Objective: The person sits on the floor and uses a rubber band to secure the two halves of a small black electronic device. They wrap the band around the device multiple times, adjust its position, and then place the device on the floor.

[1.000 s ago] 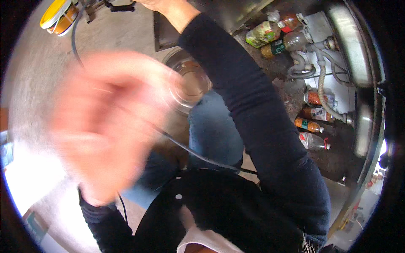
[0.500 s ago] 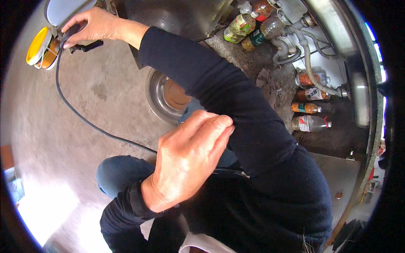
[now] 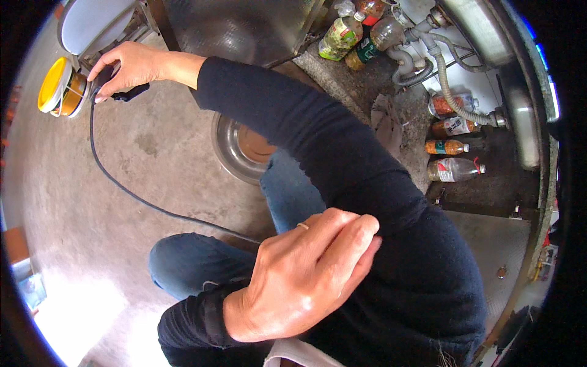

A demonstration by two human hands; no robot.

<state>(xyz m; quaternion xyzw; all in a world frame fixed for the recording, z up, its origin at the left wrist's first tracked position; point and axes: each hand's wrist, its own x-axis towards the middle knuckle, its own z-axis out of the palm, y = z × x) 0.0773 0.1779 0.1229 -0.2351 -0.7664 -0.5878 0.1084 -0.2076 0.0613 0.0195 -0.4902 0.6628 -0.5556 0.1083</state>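
Observation:
My right arm reaches across to the far left, where my right hand (image 3: 131,66) is closed around a small black piece (image 3: 105,76) at the end of a dark cable (image 3: 147,202). Much of that piece is hidden by the fingers, and its kind is unclear. Just beside it, a black strip-like part (image 3: 131,93) sticks out below the hand. The cable curves over the floor toward my knees and passes out of sight behind my left hand (image 3: 306,278). That hand, wearing a ring, is closed in front of my body, its fingertips turned away; whatever it holds is hidden.
A yellow-lidded bucket (image 3: 54,85) stands beside my right hand, below a pale oval panel (image 3: 92,24). Under my right forearm sits a metal basin (image 3: 225,147). Several bottles (image 3: 446,147) and grey drain hoses (image 3: 445,79) occupy the right, beneath a metal sink (image 3: 523,122).
My left hand has moved right and toward my body. My right hand, still holding the black piece, appears slightly lower as the whole view shifts. More of my knees shows.

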